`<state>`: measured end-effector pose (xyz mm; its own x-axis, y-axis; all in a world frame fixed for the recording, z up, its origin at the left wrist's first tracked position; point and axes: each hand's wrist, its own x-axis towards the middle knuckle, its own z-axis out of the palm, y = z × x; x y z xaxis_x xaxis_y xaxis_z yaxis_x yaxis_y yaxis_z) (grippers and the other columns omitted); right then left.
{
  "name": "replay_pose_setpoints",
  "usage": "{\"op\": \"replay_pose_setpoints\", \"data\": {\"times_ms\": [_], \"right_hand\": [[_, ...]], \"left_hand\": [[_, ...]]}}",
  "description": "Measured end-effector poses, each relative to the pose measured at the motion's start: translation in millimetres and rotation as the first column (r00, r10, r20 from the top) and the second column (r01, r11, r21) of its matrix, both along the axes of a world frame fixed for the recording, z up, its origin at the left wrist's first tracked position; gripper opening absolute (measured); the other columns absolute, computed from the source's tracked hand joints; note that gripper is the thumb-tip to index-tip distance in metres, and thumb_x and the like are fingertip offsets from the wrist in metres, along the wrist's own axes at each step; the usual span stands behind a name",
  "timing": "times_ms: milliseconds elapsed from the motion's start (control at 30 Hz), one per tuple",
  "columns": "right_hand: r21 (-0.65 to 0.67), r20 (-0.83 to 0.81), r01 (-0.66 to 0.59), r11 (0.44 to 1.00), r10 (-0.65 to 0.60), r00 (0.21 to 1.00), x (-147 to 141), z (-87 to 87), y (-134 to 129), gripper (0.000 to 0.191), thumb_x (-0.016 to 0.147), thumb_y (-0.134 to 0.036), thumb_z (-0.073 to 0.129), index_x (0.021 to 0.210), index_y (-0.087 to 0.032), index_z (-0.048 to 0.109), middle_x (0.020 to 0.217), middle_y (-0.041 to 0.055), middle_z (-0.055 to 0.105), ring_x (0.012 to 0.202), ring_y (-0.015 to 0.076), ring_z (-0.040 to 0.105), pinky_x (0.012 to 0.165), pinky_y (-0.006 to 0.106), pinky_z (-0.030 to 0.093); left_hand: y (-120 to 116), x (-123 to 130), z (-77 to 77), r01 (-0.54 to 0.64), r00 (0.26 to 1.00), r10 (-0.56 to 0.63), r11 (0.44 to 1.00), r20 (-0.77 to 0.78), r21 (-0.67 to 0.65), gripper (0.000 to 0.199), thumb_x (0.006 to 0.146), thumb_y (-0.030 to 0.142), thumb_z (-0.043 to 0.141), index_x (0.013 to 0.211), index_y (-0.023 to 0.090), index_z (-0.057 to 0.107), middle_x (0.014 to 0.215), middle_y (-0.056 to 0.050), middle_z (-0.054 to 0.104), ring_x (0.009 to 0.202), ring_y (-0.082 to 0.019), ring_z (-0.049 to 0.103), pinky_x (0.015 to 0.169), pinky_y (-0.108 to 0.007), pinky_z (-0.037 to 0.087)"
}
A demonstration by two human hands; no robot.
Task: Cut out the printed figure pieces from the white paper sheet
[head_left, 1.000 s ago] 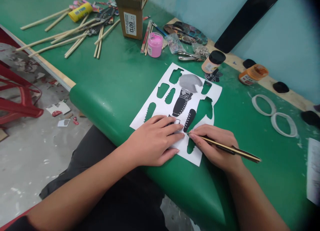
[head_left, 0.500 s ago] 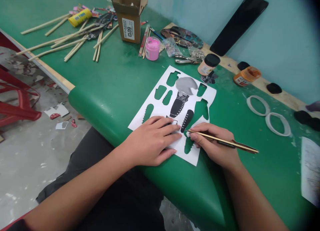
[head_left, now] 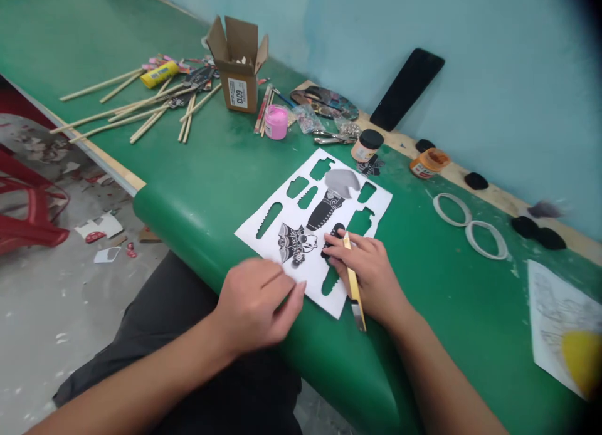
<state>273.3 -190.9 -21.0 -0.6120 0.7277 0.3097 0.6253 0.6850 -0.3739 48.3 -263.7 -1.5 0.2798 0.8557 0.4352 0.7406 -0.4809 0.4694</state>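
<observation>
A white paper sheet with printed black figure parts and several cut-out openings lies on the green table. My right hand is closed round a slim gold-coloured craft knife, whose dark and silvery end points toward me. Its fingertips touch the sheet by a black printed strip, partly covering it. My left hand is closed, thumb and curled fingers together, at the sheet's near edge. Whether it pinches anything is hidden. A black patterned figure part shows between the hands.
Wooden sticks, a yellow tube and a cardboard box stand or lie at the back left. Pink, peach and orange paint jars line the back. Two tape rings lie right.
My left hand has lifted off the printed part and curled up nearer me, uncovering it. My right hand has turned the knife from lying sideways to pointing toward me. The camera view has shifted.
</observation>
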Motion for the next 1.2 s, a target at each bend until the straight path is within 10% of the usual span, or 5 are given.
{"op": "replay_pose_setpoints", "data": {"times_ms": [167, 300, 433, 867, 1200], "right_hand": [[-0.039, -0.088, -0.031, 0.999, 0.027, 0.996, -11, 7.3, -12, 0.021, 0.091, -0.016, 0.059, 0.107, -0.026, 0.067, 0.119, 0.0007, 0.073, 0.104, 0.0259, 0.06, 0.088, 0.046, 0.044], [-0.082, -0.103, -0.112, 0.99, 0.104, 0.989, -17, 10.6, -19, 0.02, 0.089, -0.018, 0.063, 0.107, -0.026, 0.066, 0.118, 0.0013, 0.073, 0.103, 0.0257, 0.058, 0.089, 0.046, 0.044], [-0.021, -0.087, -0.131, 0.991, 0.129, 0.988, -20, 7.0, -22, 0.017, 0.085, -0.025, 0.067, 0.101, -0.022, 0.067, 0.105, 0.0064, 0.075, 0.101, 0.0275, 0.06, 0.087, 0.045, 0.045], [0.141, -0.036, -0.07, 0.988, 0.076, 0.997, -25, 2.9, -24, 0.013, 0.087, -0.028, 0.061, 0.091, -0.018, 0.069, 0.085, 0.0089, 0.072, 0.087, 0.027, 0.062, 0.079, 0.042, 0.045], [0.071, -0.152, -0.026, 0.997, 0.037, 0.988, -27, 3.9, -25, 0.029, 0.089, -0.033, 0.067, 0.116, -0.022, 0.063, 0.104, 0.0092, 0.073, 0.098, 0.0268, 0.065, 0.085, 0.045, 0.05]], "left_hand": [[-44, 2, 15.5, 0.043, 0.975, 0.142, 0.638, 0.173, -0.769, 0.047, 0.096, 0.047, 0.045, 0.061, 0.018, 0.054, 0.054, 0.0, 0.056, 0.048, -0.012, 0.049, 0.047, -0.025, 0.032], [-46, 3, 9.0, 0.25, 0.782, 0.49, 0.32, 0.385, -0.914, 0.044, 0.089, 0.061, 0.052, 0.087, 0.017, 0.058, 0.079, -0.003, 0.067, 0.055, -0.014, 0.059, 0.044, -0.022, 0.042], [-43, 6, 1.6, 0.207, 0.667, 0.616, 0.389, 0.42, -0.898, 0.047, 0.083, 0.059, 0.061, 0.108, 0.02, 0.048, 0.075, 0.001, 0.062, 0.054, -0.016, 0.06, 0.04, -0.022, 0.044], [-13, 15, 28.2, -0.291, 0.955, 0.242, 0.865, -0.169, -0.408, 0.038, 0.086, 0.049, 0.057, 0.107, 0.018, 0.065, 0.092, -0.01, 0.069, 0.073, -0.025, 0.066, 0.056, -0.029, 0.041], [6, -11, 11.5, 0.094, 0.755, 0.49, 0.577, 0.437, -0.811, 0.031, 0.087, 0.044, 0.058, 0.079, 0.015, 0.065, 0.057, -0.001, 0.059, 0.045, -0.013, 0.049, 0.038, -0.022, 0.036]]}}
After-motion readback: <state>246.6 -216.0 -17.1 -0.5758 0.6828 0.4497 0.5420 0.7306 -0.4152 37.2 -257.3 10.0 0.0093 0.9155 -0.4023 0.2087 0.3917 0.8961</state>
